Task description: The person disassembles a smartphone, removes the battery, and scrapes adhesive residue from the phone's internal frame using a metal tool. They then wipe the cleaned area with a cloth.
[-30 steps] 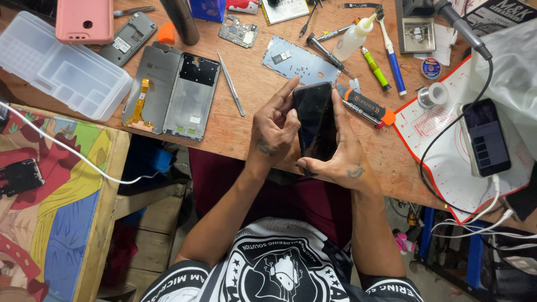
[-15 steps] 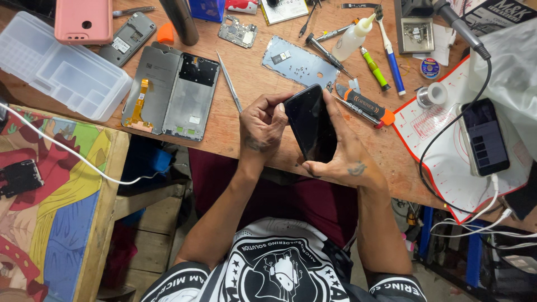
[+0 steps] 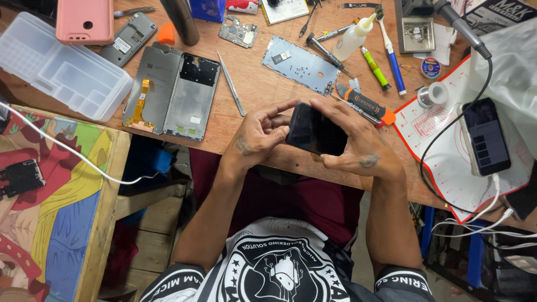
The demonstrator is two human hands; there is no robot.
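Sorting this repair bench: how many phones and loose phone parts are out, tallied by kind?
Dark phone in both hands: 1
Phone on charging cable: 1
Pink case: 1
Grey back covers: 2
Blue-grey frame: 1
Total: 6

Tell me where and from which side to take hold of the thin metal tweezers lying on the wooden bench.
Pinch the thin metal tweezers across the middle of their shank, coming straight down from above. They lie flat on the bare wooden bench, slanted with the tip toward the person, and nothing touches them. The opened grey phone frame lies close alongside, so low sideways approaches look cramped.
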